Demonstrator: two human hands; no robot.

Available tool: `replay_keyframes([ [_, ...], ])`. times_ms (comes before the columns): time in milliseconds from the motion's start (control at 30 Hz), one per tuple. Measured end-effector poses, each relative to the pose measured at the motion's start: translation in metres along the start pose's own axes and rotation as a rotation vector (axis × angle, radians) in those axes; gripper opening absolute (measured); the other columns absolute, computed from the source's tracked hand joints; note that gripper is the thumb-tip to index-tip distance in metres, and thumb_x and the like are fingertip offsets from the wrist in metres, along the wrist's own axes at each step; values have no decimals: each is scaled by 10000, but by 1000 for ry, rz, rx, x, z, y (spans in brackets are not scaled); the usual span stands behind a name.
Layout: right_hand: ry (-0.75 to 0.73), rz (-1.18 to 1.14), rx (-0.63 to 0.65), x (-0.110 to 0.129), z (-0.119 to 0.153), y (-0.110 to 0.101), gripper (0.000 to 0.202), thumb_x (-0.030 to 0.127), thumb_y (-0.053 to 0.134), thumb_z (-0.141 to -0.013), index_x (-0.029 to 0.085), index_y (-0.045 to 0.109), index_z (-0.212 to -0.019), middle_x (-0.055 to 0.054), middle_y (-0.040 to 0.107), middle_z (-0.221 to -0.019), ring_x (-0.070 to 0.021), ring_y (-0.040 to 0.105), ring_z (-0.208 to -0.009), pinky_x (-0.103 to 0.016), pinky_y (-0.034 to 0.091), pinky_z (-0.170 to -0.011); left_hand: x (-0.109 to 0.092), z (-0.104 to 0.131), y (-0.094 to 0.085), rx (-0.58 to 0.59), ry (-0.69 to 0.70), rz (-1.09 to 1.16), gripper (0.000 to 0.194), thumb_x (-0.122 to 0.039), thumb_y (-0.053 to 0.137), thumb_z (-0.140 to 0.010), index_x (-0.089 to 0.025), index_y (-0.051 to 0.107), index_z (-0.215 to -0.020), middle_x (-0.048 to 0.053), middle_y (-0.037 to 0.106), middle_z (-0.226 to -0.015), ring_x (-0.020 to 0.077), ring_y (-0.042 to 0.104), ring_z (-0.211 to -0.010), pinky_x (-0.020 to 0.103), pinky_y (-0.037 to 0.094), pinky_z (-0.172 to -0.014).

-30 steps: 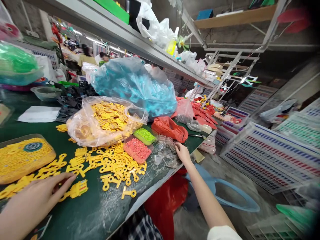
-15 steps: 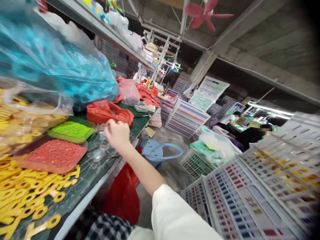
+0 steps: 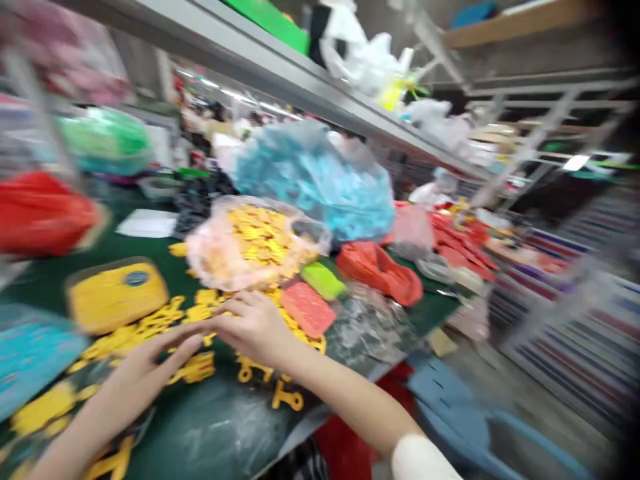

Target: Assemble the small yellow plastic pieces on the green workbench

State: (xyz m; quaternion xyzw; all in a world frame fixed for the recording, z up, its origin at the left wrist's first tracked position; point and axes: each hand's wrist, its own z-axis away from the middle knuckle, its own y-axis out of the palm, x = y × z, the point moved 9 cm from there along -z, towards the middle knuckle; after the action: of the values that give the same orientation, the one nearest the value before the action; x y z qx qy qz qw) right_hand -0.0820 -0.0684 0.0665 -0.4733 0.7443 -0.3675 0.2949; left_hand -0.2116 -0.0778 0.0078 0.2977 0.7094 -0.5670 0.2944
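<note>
Over the green tabletop (image 3: 200, 427), my left hand (image 3: 155, 363) reaches in from the lower left, its fingers stretched toward the right hand. My right hand (image 3: 250, 323) is beside it, with bent fingers over the yellow plastic pieces (image 3: 200, 367); blur hides whether it holds anything. The fingertips of both hands meet or overlap. Just beyond them lies an open clear bag of yellow pieces (image 3: 260, 233). To the right of my right hand are a red tray of small beads (image 3: 307, 310) and a green tray (image 3: 323, 280).
A yellow-filled tray (image 3: 117, 297) and a blue one (image 3: 33, 360) are at left. Behind stands a big bag of blue pieces (image 3: 320, 180). A red bag (image 3: 380, 270) and crumpled clear plastic (image 3: 370, 320) lie right. A blue chair (image 3: 450, 407) stands beside the table; a shelf (image 3: 300, 73) crosses above.
The view has swung left. My right hand has moved from near the red bag and clear plastic to the yellow pieces, and my left hand has come into view.
</note>
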Motion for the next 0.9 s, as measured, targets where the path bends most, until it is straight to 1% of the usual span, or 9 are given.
replay_keyframes([
  [67,-22,-70,-132,1,-5,1,182,229,505,-972,228,687,-966,-17,720,-898,-159,585,-844,-292,437,-724,4,3,3,78,-34,120,532,-652,519,-824,-226,724,-1067,29,750,-1074,290,653,-1084,409,521,-974],
  [167,-46,-168,-228,3,-2,4,153,182,535,-944,214,669,-877,-32,709,-885,-166,589,-825,-294,460,-720,3,5,2,71,-68,135,498,-555,550,-833,-210,697,-1160,47,754,-1002,256,686,-923,393,550,-879],
  [267,7,-261,-128,-1,6,15,105,208,560,-929,204,654,-975,-75,699,-1013,-202,604,-944,-338,498,-793,-1,8,0,64,-71,112,482,-490,601,-824,-186,683,-1189,57,740,-955,230,669,-860,380,540,-858],
  [367,89,-412,18,-7,14,26,301,280,584,-919,209,580,-1211,-102,664,-1161,-237,583,-1083,-418,498,-910,-4,10,-2,92,-45,115,447,-403,638,-816,-187,676,-1205,62,729,-1015,218,657,-912,367,512,-896],
  [433,161,-533,93,-13,18,31,384,324,584,-919,231,539,-1289,-95,649,-1207,-243,571,-1124,-447,484,-949,-6,11,-2,132,-19,115,433,-346,657,-807,-198,674,-1213,49,729,-993,206,654,-911,348,504,-889],
  [500,262,-649,148,-19,21,37,358,364,550,-935,239,564,-1271,-87,664,-1176,-240,588,-1097,-446,485,-939,-7,11,-1,162,-4,115,433,-319,665,-805,-205,670,-1223,30,729,-932,186,653,-850,326,506,-850],
  [600,455,-826,168,-29,25,47,298,414,506,-945,230,645,-1134,-76,701,-1070,-221,637,-991,-410,498,-885,-9,11,0,181,22,116,444,-297,658,-809,-206,658,-1244,14,723,-889,156,632,-760,291,502,-784],
  [767,737,-1160,251,-31,35,76,316,481,621,-835,208,629,-995,-45,741,-807,-207,693,-793,-369,510,-779,-10,10,6,191,82,79,418,-272,656,-814,-222,669,-1228,1,716,-860,138,616,-728,269,490,-766],
  [900,869,-1311,283,-26,41,86,359,485,701,-753,209,605,-960,-52,752,-808,-210,704,-809,-364,502,-787,-7,8,7,170,89,0,398,-294,707,-795,-233,690,-1188,-4,710,-831,135,602,-697,259,480,-731],
])
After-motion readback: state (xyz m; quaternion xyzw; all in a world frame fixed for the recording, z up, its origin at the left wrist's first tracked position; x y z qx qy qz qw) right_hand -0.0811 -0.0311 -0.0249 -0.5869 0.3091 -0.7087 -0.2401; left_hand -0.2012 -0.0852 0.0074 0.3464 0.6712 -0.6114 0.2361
